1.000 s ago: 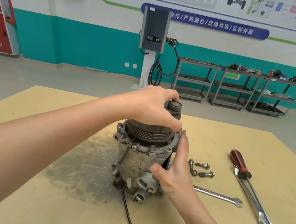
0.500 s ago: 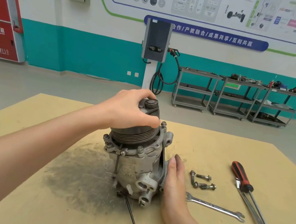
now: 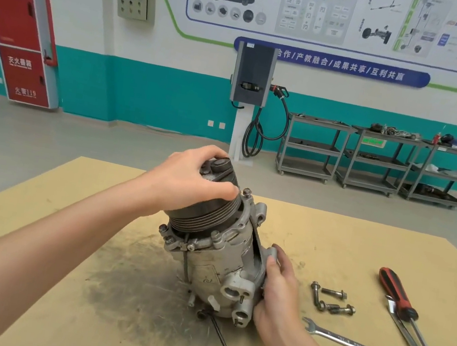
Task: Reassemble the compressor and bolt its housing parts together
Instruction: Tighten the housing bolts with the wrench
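Compressor (image 3: 210, 254) first: it leans to one side on our table (image 3: 329, 241), our left hand (image 3: 190, 182) gripping its pulley (image 3: 203, 216) on top and our right hand (image 3: 278, 290) curled around its lower side. We think we are turning it to line up the housing. Next we need the loose bolts (image 3: 331, 300) and the wrench (image 3: 353, 344) nearby; we see no boxes or trays holding anything.

one compressor (image 3: 218, 254), perhaps four loose bolts (image 3: 331, 299), two wrenches (image 3: 353, 344), one screwdriver (image 3: 399, 294), two hands (image 3: 190, 180).
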### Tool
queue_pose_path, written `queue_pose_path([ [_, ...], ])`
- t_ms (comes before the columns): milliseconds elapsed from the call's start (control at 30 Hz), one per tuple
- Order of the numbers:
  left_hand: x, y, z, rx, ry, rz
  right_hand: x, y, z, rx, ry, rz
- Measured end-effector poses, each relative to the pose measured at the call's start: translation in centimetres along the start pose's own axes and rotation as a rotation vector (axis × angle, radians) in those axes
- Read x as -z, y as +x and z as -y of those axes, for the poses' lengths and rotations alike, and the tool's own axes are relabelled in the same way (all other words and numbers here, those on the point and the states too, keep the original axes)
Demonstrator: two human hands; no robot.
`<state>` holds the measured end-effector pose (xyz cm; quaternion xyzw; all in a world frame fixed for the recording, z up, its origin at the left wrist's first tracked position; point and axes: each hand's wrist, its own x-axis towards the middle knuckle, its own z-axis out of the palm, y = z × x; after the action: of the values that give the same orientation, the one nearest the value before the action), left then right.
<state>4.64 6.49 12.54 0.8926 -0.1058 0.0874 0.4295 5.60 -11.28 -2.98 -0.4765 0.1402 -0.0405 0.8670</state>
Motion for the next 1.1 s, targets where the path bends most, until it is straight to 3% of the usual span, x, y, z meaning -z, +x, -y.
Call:
queue_pose_path([
  [300,2.1,-1.8,3.9,0.126,-0.310,-0.226,-3.6,1.0,2.2,-0.010,-0.187,0.141],
  [600,3.3,-3.7,7.0,0.165,-0.505,-0.318,-5.9,0.7,2.5,0.026,-0.299,0.207],
  [1100,-0.5,-6.9,14.4,0.277,-1.019,-0.430,-8.3,-0.1,4.0,0.320,-0.874,0.256],
])
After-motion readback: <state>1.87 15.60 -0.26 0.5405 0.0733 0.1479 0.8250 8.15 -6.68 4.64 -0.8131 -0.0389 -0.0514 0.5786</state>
